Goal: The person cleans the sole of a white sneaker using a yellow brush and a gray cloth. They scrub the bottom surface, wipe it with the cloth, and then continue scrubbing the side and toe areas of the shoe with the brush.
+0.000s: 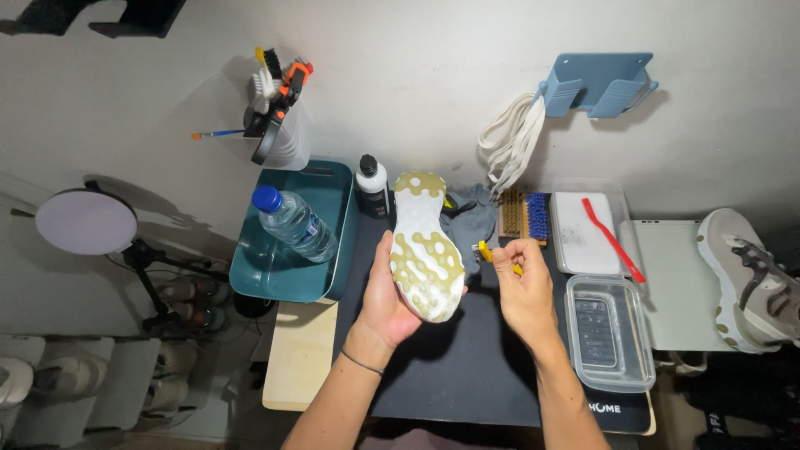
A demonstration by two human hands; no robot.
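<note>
My left hand (385,302) holds a sneaker (425,243) from underneath, its white and olive sole turned up toward me and its toe pointing away. My right hand (523,283) is closed around a small yellow-handled tool (486,250), whose tip sits close to the sole's right edge. Both hands hover over a black mat (467,367) on the small table.
A teal basin (329,208) with a water bottle (293,223) lies left. A black bottle (372,187), grey cloth (477,212), brushes (523,215), a white tray with a red tool (612,242) and a clear container (608,333) stand behind and to the right. The other sneaker (750,279) sits far right.
</note>
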